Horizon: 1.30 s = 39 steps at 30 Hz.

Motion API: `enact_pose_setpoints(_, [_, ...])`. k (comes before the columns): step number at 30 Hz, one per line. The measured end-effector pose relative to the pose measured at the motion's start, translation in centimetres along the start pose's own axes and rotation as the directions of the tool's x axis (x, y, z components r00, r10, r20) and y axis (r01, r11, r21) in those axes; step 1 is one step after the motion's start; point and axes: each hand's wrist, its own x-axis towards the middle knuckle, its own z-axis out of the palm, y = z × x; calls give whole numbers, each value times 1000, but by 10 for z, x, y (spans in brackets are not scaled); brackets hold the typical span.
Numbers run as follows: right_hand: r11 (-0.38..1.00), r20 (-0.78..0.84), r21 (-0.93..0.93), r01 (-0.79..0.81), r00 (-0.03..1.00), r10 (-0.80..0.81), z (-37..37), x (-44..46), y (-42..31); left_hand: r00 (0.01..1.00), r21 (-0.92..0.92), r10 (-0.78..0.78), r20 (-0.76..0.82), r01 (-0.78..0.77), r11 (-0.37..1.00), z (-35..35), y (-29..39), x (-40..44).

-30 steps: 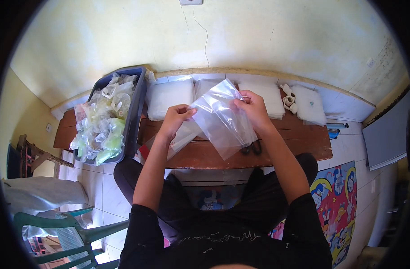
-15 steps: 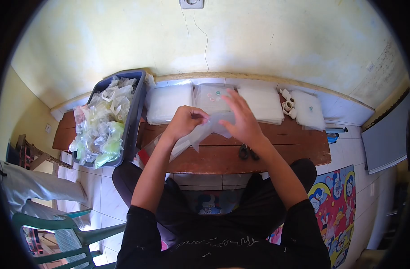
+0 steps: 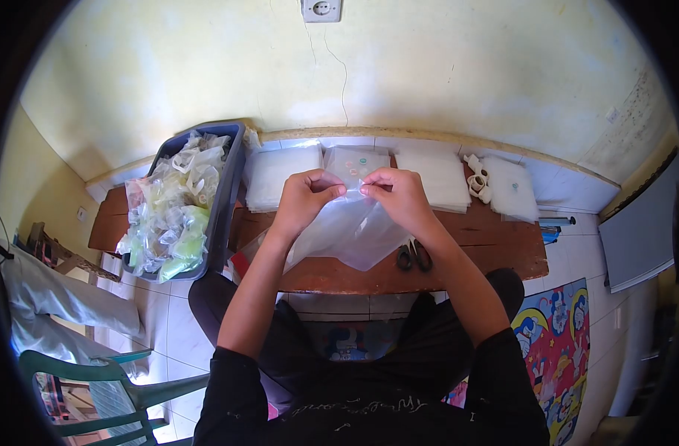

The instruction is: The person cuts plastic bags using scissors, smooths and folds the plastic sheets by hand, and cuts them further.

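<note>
A clear plastic bag (image 3: 354,234) hangs spread out between my hands above the wooden bench. My left hand (image 3: 308,199) pinches its upper edge between thumb and fingers. Close beside it, my right hand (image 3: 399,196) pinches the same edge, the two thumbs a short gap apart. Black-handled scissors (image 3: 414,256) lie on the bench under my right forearm, their blades partly hidden by the bag. Behind my hands lies a stack of clear bags with small printed marks (image 3: 358,160).
A dark blue bin (image 3: 231,175) heaped with crumpled plastic bags stands at the left. More flat bag stacks (image 3: 283,175) line the wall, with white rolls (image 3: 477,180) between two at the right. The brown bench (image 3: 495,249) spans my front. A green chair (image 3: 142,390) stands lower left.
My right hand, spread open before, has come in and now pinches the bag's edge beside my left. The bag has spread wider and hangs lower. The view has tilted slightly up.
</note>
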Motion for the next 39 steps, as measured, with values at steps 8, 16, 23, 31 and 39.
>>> enact_pose_setpoints(8, [992,-25,-121,34,999,-37,3,1,-1,997,21,-79,28,78,997,-1,-5,4])
enact_pose_setpoints(16, [996,9,-82,-34,999,35,3,-2,-8,997,-129,-81,7,81,988,5,6,0])
enact_pose_setpoints(23, [961,83,-263,-82,991,108,-3,1,-10,997,-21,-79,14,80,997,0,-9,1])
enact_pose_setpoints(31, [922,282,46,-384,891,356,-30,-25,76,944,-189,-314,-105,291,938,-21,-73,-11])
enact_pose_setpoints(39, [822,255,-88,-563,785,565,-2,-54,132,849,-62,-452,-273,454,889,-4,-172,-45])
